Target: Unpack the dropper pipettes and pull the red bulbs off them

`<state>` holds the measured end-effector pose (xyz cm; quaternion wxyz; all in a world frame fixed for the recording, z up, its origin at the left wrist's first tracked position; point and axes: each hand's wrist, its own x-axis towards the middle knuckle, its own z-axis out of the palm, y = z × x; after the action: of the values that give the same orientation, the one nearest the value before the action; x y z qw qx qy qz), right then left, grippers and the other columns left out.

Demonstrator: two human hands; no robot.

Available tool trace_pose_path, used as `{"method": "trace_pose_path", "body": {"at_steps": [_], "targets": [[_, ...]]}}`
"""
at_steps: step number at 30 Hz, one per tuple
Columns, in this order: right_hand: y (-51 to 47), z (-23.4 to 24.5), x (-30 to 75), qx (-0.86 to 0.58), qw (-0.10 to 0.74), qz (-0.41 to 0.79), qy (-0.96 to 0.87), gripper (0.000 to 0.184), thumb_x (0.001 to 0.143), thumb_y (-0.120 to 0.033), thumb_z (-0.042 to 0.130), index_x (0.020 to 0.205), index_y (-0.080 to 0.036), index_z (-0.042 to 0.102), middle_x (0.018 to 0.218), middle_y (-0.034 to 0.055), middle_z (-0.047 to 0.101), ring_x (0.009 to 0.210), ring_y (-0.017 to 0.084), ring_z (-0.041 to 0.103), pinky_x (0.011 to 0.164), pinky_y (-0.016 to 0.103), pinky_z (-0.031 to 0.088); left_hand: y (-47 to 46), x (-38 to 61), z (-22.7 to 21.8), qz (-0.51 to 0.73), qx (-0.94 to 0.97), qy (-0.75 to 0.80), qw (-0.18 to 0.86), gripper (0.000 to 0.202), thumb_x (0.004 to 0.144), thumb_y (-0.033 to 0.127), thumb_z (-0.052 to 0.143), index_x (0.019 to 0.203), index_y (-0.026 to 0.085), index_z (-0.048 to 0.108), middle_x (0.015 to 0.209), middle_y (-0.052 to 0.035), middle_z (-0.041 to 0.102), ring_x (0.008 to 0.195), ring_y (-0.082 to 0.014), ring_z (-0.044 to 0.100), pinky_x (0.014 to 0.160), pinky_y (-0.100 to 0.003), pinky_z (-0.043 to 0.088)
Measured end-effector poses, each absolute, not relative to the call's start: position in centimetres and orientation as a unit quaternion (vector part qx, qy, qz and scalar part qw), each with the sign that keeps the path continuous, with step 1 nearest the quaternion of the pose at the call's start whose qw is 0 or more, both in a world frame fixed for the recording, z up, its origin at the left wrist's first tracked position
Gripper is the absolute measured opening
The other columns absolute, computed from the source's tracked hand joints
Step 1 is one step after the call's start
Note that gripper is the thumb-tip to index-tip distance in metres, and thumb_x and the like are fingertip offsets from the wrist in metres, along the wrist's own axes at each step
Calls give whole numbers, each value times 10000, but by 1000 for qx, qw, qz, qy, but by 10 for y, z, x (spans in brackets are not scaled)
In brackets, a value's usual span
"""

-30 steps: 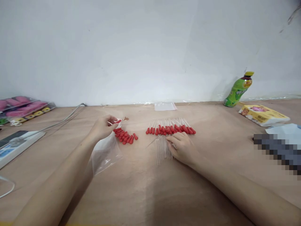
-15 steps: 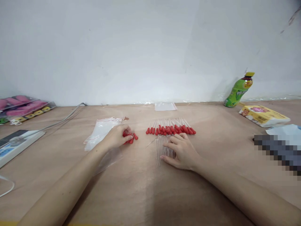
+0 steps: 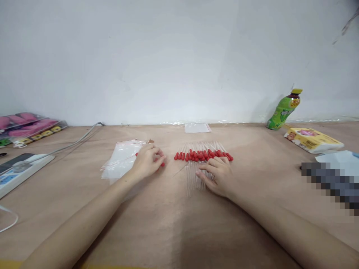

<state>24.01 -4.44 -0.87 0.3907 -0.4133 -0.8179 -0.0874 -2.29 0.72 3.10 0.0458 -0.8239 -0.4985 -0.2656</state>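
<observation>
My left hand [image 3: 148,161] lies curled over a small pile of red rubber caps [image 3: 162,164], which it hides almost entirely. Just left of it is a stack of clear zip bags [image 3: 119,158]. A row of droppers with red bulbs [image 3: 202,154] lies at the table's middle, their clear tubes [image 3: 192,177] pointing towards me. My right hand [image 3: 218,173] rests on those tubes below the bulbs, its fingers bent and closed on them.
A green bottle [image 3: 284,110] leans on the wall at the right, with a yellow packet [image 3: 312,139] beside it. A power strip [image 3: 19,170], a grey cable [image 3: 75,142] and a pack of pink items [image 3: 26,125] lie at the left. A small clear bag [image 3: 197,127] sits by the wall.
My left hand put the clear bag down at the left and came down onto the red caps. My right hand spread flat on the tubes, then curled its fingers again.
</observation>
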Motion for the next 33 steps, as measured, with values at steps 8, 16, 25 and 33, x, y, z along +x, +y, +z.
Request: {"method": "trace_pose_path", "body": {"at_steps": [8, 16, 25, 33], "targets": [[-38, -14, 245, -425, 426, -122, -789, 245, 832, -316, 499, 675, -196, 645, 594, -6, 541, 602, 105, 461, 672, 298, 266, 32, 23, 30, -140, -808, -567, 80, 327, 756, 440, 496, 633, 177, 647, 795, -97, 609, 849, -265, 545, 841, -461, 330], [-40, -14, 244, -427, 444, -127, -778, 229, 827, -306, 507, 678, -195, 641, 613, -4, 552, 607, 104, 471, 697, 300, 276, 47, 31, 26, -110, -796, -595, 24, 331, 715, 339, 500, 429, 175, 532, 408, -22, 501, 429, -154, 489, 539, -297, 384], [-37, -19, 243, -431, 479, -136, -753, 255, 809, -282, 511, 1034, -188, 586, 888, 68, 577, 843, 186, 550, 762, 343, 363, 0, 12, 29, -225, -838, -486, 101, 161, 830, 221, 377, 743, 165, 500, 707, -48, 561, 628, -163, 545, 572, -270, 404], [-41, -13, 244, -382, 422, -146, -809, 430, 774, -361, 565, 1177, -224, 505, 1181, 102, 516, 1085, 256, 464, 928, 446, 334, -29, 7, -9, -332, -883, -310, 120, 105, 851, 201, 453, 782, 177, 529, 753, -29, 613, 689, -128, 577, 633, -236, 457]]}}
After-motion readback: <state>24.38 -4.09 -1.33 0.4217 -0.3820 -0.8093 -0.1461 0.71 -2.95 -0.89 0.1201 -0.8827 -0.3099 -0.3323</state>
